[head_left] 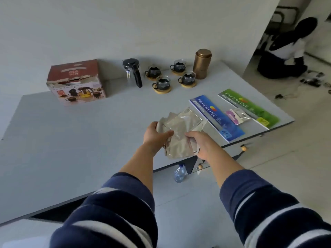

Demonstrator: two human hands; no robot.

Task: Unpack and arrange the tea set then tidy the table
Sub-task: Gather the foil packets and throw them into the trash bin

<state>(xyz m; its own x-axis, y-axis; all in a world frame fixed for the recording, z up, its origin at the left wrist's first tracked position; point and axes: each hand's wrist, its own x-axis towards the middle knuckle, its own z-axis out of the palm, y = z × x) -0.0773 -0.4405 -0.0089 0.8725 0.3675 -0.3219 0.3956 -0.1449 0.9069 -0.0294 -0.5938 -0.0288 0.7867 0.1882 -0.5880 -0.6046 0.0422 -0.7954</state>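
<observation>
Plastic wrappers point(180, 129) partly hide 2 gripping hands.

Two arms reach out from the bottom of the picture. Each one wears a thick, soft sleeve that looks like fleece or wool, though the blur makes that hard to say. The sleeves are dark blue with wide white stripes going around them. They are pushed up, so the forearms are bare. The left hand point(155, 136) sits at about 11 o'clock from the right hand point(198, 143). Both hands are bare, with no rings, watch or gloves.
</observation>
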